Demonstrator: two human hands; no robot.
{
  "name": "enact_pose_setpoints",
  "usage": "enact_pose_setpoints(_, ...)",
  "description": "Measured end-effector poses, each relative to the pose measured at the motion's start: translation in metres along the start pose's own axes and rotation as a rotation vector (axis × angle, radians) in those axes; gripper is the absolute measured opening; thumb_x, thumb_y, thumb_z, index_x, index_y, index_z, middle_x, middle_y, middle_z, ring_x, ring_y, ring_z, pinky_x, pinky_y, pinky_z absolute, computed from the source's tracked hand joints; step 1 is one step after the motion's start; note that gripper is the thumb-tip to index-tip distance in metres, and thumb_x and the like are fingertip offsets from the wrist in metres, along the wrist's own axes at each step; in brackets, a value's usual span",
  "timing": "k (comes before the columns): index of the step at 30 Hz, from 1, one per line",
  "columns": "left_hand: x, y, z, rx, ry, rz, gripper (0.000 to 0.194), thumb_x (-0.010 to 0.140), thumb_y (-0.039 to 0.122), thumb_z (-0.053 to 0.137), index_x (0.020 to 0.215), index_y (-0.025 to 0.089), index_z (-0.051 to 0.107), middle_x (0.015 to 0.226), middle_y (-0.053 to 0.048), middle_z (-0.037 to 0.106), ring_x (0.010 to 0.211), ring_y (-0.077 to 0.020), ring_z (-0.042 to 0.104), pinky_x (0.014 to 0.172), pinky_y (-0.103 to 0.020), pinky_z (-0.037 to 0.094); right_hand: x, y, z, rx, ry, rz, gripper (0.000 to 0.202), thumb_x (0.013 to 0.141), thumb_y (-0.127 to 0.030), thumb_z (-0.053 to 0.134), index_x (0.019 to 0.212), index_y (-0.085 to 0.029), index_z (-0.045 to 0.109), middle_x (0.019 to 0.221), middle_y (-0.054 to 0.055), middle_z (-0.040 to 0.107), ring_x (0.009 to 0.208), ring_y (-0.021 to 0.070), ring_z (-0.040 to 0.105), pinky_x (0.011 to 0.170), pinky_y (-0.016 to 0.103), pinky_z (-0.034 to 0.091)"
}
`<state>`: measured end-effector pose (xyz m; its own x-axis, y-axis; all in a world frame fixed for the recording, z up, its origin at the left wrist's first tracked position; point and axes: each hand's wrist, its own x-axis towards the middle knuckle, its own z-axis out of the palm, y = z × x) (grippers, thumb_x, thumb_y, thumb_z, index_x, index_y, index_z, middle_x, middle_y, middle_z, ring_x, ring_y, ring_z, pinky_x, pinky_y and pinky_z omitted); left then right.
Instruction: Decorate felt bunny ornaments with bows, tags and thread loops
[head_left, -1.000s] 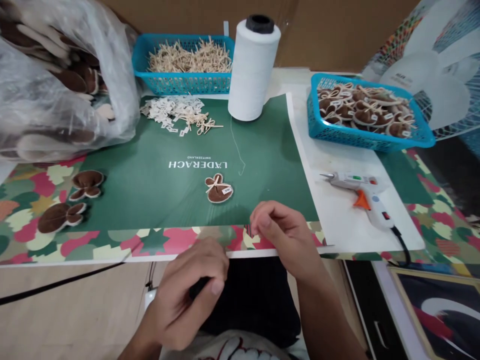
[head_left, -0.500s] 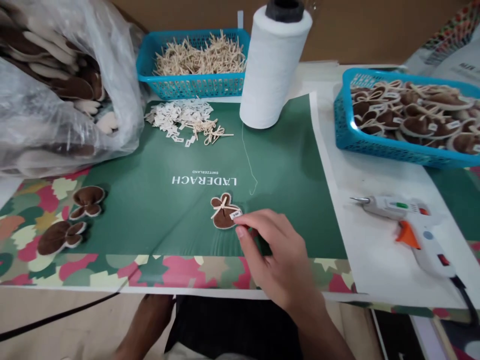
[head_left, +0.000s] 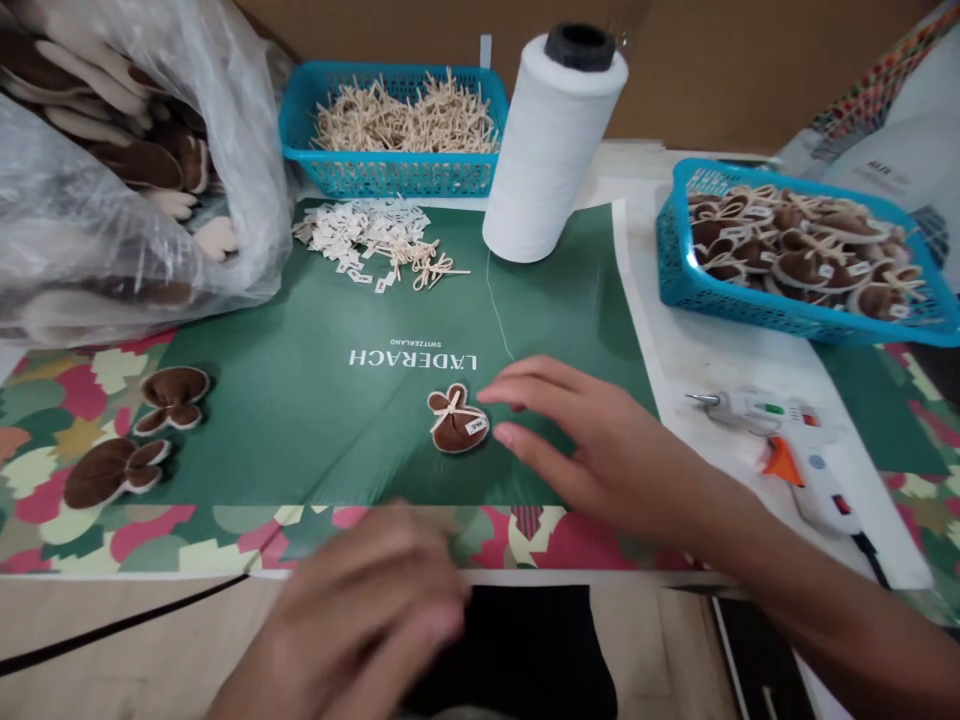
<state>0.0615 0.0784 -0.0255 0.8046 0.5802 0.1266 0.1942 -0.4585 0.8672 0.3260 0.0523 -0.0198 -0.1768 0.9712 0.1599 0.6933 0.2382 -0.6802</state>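
A small brown felt bunny shape (head_left: 453, 436) with a cream bow and a white tag (head_left: 476, 427) lies flat on the green mat (head_left: 360, 420). Just right of it is my right hand (head_left: 592, 435), open, thumb and fingers apart and nothing between them. At the mat's front edge my left hand (head_left: 367, 610) is raised with bent fingers, smeared by motion, so I cannot make out whether it holds anything. Two more brown felt bunny shapes, one upper (head_left: 174, 395) and one lower (head_left: 112, 473), lie at the left without bows.
A plastic bag (head_left: 247, 170) of brown pieces stands at the left. Behind are a blue basket (head_left: 390, 175) of cream bows, a pile of white tags (head_left: 360, 225) and a thread cone (head_left: 555, 145). At the right are a basket (head_left: 757, 310) of finished bunnies and a glue gun (head_left: 795, 440).
My right hand has let go of the bunny's tag, opened and drawn slightly right. My left hand has come up from below the table edge. The view has shifted a little.
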Motion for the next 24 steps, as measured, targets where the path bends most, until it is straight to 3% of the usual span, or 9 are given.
enact_pose_setpoints(2, 0.029, -0.007, 0.004, 0.18, 0.462, -0.04, 0.017, 0.095, 0.012, 0.069, 0.102, 0.027, 0.071, 0.093, -0.001, 0.069, 0.082, -0.0149, 0.065, 0.075, -0.028, 0.052, 0.019, 0.014, -0.003, 0.022, -0.038, -0.038, 0.023, 0.103, -0.021, 0.058, 0.122, -0.022, 0.07, 0.122, 0.009, 0.074, 0.107, 0.0222, 0.071, 0.095, 0.038, 0.056)
enact_pose_setpoints(5, 0.049, -0.026, 0.015, 0.198, 0.618, -0.081, 0.022, 0.094, 0.015, 0.071, 0.112, 0.026, 0.071, 0.105, -0.002, 0.065, 0.09, -0.0158, 0.062, 0.08, -0.032, 0.052, 0.036, 0.029, -0.005, 0.054, -0.131, -0.075, 0.018, 0.101, -0.02, 0.06, 0.113, -0.022, 0.074, 0.112, 0.006, 0.076, 0.095, 0.0188, 0.071, 0.086, 0.033, 0.055)
enact_pose_setpoints(10, 0.044, -0.033, 0.027, 0.173, 0.573, -0.099, 0.025, 0.093, 0.016, 0.07, 0.116, 0.026, 0.069, 0.11, -0.003, 0.065, 0.093, -0.0169, 0.063, 0.081, -0.033, 0.054, 0.023, 0.032, -0.005, 0.138, -0.14, -0.05, 0.012, 0.101, -0.024, 0.063, 0.098, -0.023, 0.074, 0.094, 0.0, 0.075, 0.081, 0.0143, 0.067, 0.074, 0.026, 0.049)
enact_pose_setpoints(17, 0.047, -0.035, 0.032, 0.393, 0.43, -0.137, 0.062, 0.086, 0.027, 0.079, 0.142, 0.026, 0.053, 0.118, -0.008, 0.065, 0.103, -0.0233, 0.064, 0.086, -0.037, 0.057, -0.013, 0.029, 0.017, 0.048, -0.007, 0.089, 0.004, 0.095, -0.024, 0.07, 0.095, -0.02, 0.073, 0.083, 0.0, 0.068, 0.076, 0.0146, 0.061, 0.073, 0.029, 0.045)
enact_pose_setpoints(24, 0.049, -0.04, 0.036, 0.413, 0.421, -0.171, 0.058, 0.088, 0.029, 0.077, 0.141, 0.026, 0.054, 0.106, -0.004, 0.07, 0.089, -0.0195, 0.063, 0.086, -0.035, 0.056, -0.009, 0.029, 0.037, 0.021, 0.076, 0.16, 0.009, 0.092, -0.031, 0.076, 0.093, -0.021, 0.077, 0.077, -0.002, 0.068, 0.069, 0.0132, 0.054, 0.074, 0.033, 0.036)
